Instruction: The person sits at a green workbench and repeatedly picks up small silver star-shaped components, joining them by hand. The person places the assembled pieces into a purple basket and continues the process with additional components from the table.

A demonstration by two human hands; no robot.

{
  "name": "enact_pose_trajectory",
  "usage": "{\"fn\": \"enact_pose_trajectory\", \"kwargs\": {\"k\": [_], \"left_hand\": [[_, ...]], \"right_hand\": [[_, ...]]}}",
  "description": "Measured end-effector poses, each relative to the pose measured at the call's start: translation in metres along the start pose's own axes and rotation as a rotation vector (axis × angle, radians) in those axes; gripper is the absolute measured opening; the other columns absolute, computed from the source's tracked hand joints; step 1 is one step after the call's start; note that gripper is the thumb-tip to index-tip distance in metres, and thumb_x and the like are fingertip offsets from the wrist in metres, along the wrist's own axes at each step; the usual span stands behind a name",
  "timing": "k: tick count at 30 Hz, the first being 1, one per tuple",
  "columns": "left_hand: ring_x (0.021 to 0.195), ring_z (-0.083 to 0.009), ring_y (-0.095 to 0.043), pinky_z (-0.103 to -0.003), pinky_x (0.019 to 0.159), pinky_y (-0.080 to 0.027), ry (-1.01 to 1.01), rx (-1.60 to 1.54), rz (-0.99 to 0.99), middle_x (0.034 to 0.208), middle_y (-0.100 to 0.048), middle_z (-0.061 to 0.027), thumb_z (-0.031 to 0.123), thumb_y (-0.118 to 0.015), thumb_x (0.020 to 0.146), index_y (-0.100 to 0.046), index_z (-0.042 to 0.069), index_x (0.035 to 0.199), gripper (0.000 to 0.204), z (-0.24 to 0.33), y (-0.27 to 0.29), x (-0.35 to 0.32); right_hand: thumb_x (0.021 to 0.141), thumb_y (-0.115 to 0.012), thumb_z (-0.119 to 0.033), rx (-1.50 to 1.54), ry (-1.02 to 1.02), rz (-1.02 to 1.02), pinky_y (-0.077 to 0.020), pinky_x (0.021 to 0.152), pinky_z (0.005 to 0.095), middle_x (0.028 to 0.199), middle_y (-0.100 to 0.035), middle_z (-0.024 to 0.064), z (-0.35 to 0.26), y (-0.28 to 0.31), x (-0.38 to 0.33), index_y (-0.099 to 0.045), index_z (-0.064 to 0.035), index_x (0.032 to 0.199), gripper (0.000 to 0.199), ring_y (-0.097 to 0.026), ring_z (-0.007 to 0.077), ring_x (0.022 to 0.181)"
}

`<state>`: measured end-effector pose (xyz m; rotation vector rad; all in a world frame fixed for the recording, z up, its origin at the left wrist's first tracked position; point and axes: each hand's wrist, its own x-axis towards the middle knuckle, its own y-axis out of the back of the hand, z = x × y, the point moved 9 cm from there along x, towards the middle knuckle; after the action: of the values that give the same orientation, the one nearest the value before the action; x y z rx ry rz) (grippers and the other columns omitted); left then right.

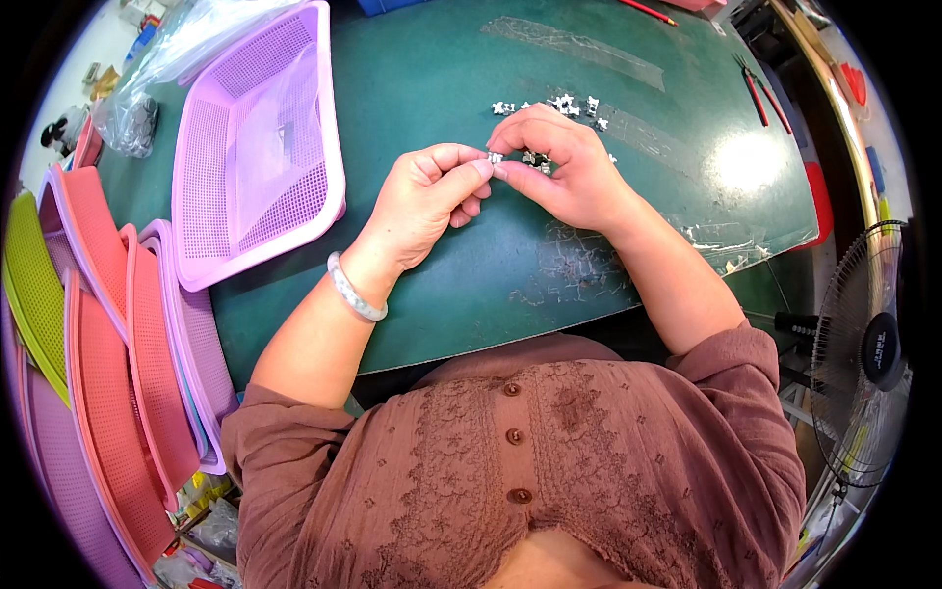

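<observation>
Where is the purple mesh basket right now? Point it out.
In the head view, the purple mesh basket lies on the green table mat, to the left of the left hand, with a stack of pink baskets nearer at the left edge.

Green table, purple mesh basket, small white parts, red pliers

A small assembly workshop: a green work mat strewn with tiny white parts, stacked plastic mesh trays, red-handled pliers and a standing fan beside the bench.
</observation>
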<state>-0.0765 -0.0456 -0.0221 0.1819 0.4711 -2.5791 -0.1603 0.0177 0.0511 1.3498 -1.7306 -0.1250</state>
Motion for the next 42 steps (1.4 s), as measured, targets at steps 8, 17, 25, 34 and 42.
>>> {"fn": "enact_pose_trajectory", "kwargs": {"k": [8,17,25,34,42], "left_hand": [[0.055,-0.0049,-0.046,-0.017,0.048,-0.036,-0.004,-0.003,-0.006,0.068,-0.056,0.001,0.019,-0.053,0.088,-0.061,0.005,0.086,0.016,-0.001,0.001,0.0],[0.054,-0.0051,-0.046,-0.017,0.047,-0.034,-0.016,-0.003,-0.01,0.068,-0.055,0.0011,0.019,-0.052,0.089,-0.063,0.005,0.086,0.018,0.0,0.001,0.0],[0.054,-0.0057,-0.047,-0.017,0.046,-0.034,-0.013,0.009,0.005,0.067,-0.056,0.0006,0.02,-0.049,0.09,-0.063,0.004,0.087,0.021,0.0,0.001,0.0],[0.052,-0.0068,-0.048,-0.018,0.045,-0.034,0.012,-0.036,0.009,0.066,-0.057,-0.0004,0.018,-0.049,0.087,-0.063,0.003,0.085,0.02,0.0,0.0,0.0],[0.051,-0.0067,-0.047,-0.018,0.045,-0.034,0.021,-0.028,0.009,0.065,-0.057,0.0,0.018,-0.05,0.087,-0.063,0.003,0.084,0.021,0.0,0.0,0.0]], "right_hand": [[0.074,-0.064,-0.003,0.032,-0.02,-0.012,-0.0464,0.07,0.0294,0.085,-0.061,0.008,0.001,-0.001,0.0,-0.058,-0.0014,0.084,0.011,-0.058,0.0212,0.081],[0.074,-0.065,-0.008,0.072,-0.05,0.03,-0.0457,0.072,0.0338,0.082,-0.06,0.0086,0.006,-0.001,-0.001,-0.058,-0.002,0.078,0.01,-0.056,0.0271,0.08],[0.078,-0.06,-0.007,0.095,-0.053,0.01,-0.0459,0.071,0.0334,0.082,-0.06,0.0095,0.008,-0.004,-0.001,-0.059,-0.0009,0.081,0.007,-0.057,0.0265,0.079],[0.083,-0.054,-0.007,0.18,-0.109,-0.001,-0.0455,0.071,0.0327,0.08,-0.06,0.0097,0.011,-0.006,-0.001,-0.059,-0.0001,0.081,0.009,-0.056,0.025,0.077],[0.085,-0.051,-0.009,0.207,-0.149,-0.022,-0.0449,0.071,0.032,0.079,-0.059,0.0105,0.014,-0.008,-0.002,-0.058,0.0006,0.082,0.012,-0.056,0.0246,0.076]]}}
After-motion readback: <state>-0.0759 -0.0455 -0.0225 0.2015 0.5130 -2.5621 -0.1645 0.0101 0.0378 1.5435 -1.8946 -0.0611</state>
